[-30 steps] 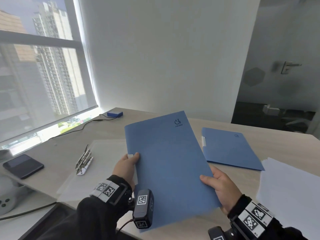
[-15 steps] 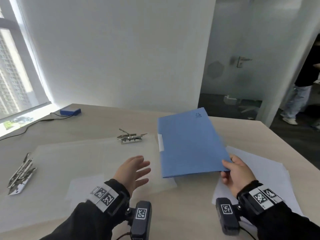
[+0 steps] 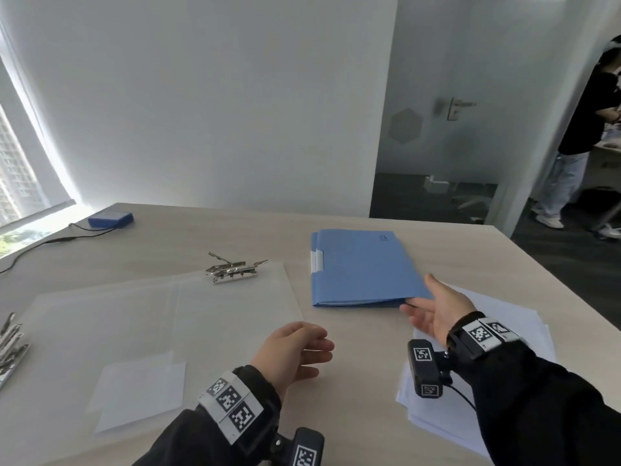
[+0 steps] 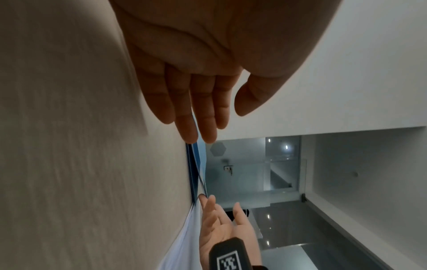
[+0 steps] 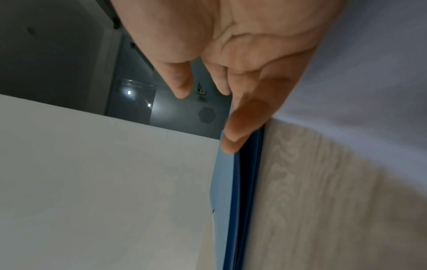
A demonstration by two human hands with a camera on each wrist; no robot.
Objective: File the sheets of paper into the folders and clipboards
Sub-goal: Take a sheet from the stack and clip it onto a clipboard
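Note:
Two blue folders (image 3: 363,267) lie stacked flat on the far right part of the table; the folder's edge (image 5: 240,201) shows close up in the right wrist view. My right hand (image 3: 426,311) is open, palm turned left, with its fingertips (image 5: 231,144) touching the stack's near right corner. It hovers over a stack of white paper (image 3: 524,331) at the right edge. My left hand (image 3: 302,348) floats open and empty over the table, just right of a translucent clipboard (image 3: 201,314) with a metal clip (image 3: 232,269).
A second translucent clipboard (image 3: 84,331) overlaps the first on the left, its clip (image 3: 10,344) at the frame's edge. A small white sheet (image 3: 141,388) lies beneath it. A blue box (image 3: 111,218) with a cable sits far left. A person (image 3: 584,129) stands beyond the doorway.
The blue folder held in both hands went right and down onto the other blue folder. The left hand let go first, then the right hand opened at the folder's corner.

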